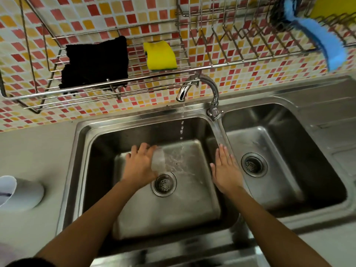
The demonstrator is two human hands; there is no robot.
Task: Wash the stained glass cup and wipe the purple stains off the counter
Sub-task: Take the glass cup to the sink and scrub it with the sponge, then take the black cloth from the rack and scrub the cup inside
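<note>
My left hand (139,163) grips a clear glass cup (159,159) on its side over the left basin of the steel sink (82,132), just left of the stream of water (182,132) falling from the tap (200,87). Water splashes on the basin floor beside the cup. My right hand (225,168) is flat with straight fingers, held over the divider between the two basins and holding nothing. On the grey counter (38,151) at the far left I see a purple smear (5,194) on a white object.
A wire rack (115,83) on the tiled wall holds a black cloth (95,62) and a yellow sponge (160,55). A dish rack at the upper right carries a blue brush (323,37). A white bottle (21,193) lies on the counter at the left. Each basin has a drain (163,183).
</note>
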